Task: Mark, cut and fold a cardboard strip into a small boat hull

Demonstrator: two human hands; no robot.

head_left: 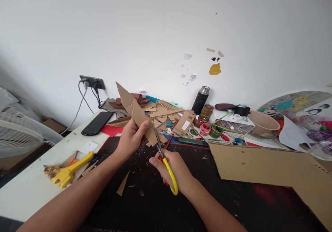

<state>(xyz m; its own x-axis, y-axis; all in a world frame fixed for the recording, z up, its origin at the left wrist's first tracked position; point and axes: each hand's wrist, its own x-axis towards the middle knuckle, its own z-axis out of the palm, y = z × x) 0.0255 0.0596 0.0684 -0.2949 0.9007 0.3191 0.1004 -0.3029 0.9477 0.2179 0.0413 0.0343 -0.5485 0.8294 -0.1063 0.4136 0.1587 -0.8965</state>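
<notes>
Evidently, cutting is partway through on the white surface (23, 187). A large cardboard sheet (254, 166) lies towards its right edge, and a heap of cardboard scraps (167, 111) is piled by the far edge. Between that heap and the near edge, a pointed cardboard piece (138, 112) is held up, pinched between the left hand's (131, 136) thumb and fingers. The right hand (181, 168) is curled round the yellow-handled scissors (169, 173), blades at the blunt lower end. The tip looks finished; that end seems still unshaped. One thin offcut (123, 183) lies nearer the near edge.
</notes>
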